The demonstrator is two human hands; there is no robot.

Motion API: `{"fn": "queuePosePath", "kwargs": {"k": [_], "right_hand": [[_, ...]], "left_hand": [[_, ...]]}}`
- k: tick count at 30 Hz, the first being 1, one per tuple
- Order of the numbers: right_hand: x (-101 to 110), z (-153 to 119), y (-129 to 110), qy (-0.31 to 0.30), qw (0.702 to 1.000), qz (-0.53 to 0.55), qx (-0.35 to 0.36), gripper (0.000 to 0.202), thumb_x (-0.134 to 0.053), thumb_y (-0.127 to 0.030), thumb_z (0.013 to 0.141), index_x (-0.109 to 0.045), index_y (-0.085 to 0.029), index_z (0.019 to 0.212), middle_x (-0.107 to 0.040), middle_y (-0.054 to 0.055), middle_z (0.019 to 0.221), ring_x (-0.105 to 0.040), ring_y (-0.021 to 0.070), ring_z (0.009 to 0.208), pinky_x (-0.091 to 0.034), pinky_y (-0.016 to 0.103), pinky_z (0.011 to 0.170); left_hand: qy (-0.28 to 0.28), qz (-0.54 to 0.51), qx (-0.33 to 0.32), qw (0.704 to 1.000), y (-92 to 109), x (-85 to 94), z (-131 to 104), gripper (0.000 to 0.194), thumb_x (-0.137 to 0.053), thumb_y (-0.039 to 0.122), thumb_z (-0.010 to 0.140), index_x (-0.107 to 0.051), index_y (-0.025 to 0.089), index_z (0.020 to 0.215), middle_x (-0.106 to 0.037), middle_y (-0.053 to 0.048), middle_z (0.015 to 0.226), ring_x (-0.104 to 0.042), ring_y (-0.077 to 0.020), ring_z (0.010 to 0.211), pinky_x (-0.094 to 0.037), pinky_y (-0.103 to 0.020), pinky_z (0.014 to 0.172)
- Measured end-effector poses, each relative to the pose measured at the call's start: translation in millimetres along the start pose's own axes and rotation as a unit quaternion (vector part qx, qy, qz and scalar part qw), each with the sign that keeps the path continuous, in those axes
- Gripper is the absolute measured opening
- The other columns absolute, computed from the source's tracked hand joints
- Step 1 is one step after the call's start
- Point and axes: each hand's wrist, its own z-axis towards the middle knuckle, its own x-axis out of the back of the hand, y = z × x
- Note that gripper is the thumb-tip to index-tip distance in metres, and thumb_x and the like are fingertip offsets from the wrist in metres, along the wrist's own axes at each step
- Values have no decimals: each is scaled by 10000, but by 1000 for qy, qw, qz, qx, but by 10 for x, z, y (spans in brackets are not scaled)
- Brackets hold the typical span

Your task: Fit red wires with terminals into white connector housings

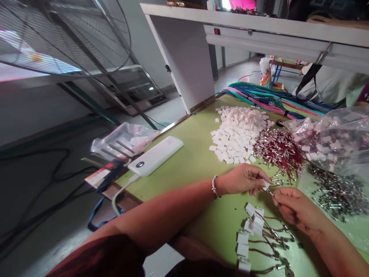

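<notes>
My left hand (pixel 245 180) pinches a small white plastic connector housing (pixel 265 185) between thumb and fingers. Just right of it, my right hand (pixel 292 206) is closed on a short wire with a metal terminal, whose end meets the housing. How far the terminal sits inside cannot be made out. Below both hands lie several white housings with short red wires (pixel 261 241) attached, metal ends pointing right. Beyond my left hand spreads a heap of loose white housings (pixel 240 132). A pile of red wires with metal terminals (pixel 278 152) lies beside that heap.
A clear plastic bag (pixel 340 134) with housings and a heap of dark wires (pixel 340 192) lie at right. Bundled coloured cables (pixel 268 99) run along the back. A white power bank (pixel 157 156) with a cable rests near the left table edge. A large fan (pixel 66 34) stands at left.
</notes>
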Motion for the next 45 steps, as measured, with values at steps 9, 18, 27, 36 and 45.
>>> {"fn": "queuePosePath", "kwargs": {"k": [9, 18, 27, 36, 45], "right_hand": [[-22, 48, 59, 32, 995, -77, 46, 392, -599, -586, 725, -487, -215, 665, -288, -115, 423, -173, 61, 402, -135, 217, 409], [-31, -22, 144, 103, 919, -312, 221, 319, -409, -413, 898, -471, -216, 655, -396, -46, 570, -374, 124, 547, -309, 242, 520], [-93, 68, 240, 119, 874, -374, 286, 302, -345, -362, 966, -523, -214, 772, -535, -27, 616, -477, 131, 548, -354, 244, 551], [-93, 29, 286, 80, 884, -378, 264, 284, -419, -309, 931, -518, -199, 688, -525, -34, 568, -460, 108, 520, -336, 219, 513], [-46, -111, 46, 8, 855, -436, 281, 306, -490, -277, 911, -608, -199, 639, -566, -10, 627, -543, 117, 604, -387, 238, 566]], "left_hand": [[7, 41, 37, 998, -5, -71, 4, 147, -693, 237, 814, -657, 137, 914, -591, 59, 552, -541, -41, 462, -437, -153, 458], [11, -60, 115, 991, -58, -248, -42, 124, -647, 238, 834, -574, 145, 872, -591, 69, 553, -475, -31, 385, -352, -172, 394], [82, -44, 80, 992, -67, -255, -2, 112, -640, 231, 841, -571, 145, 819, -559, 75, 522, -481, -35, 396, -374, -178, 426], [-58, 72, 143, 985, 83, -120, -77, 145, -617, 301, 826, -603, 160, 858, -611, 37, 574, -516, -71, 417, -382, -193, 425], [236, 499, 75, 830, 205, 441, 30, 213, -560, 316, 856, -683, 157, 787, -690, -44, 755, -584, -150, 681, -384, -247, 614]]}}
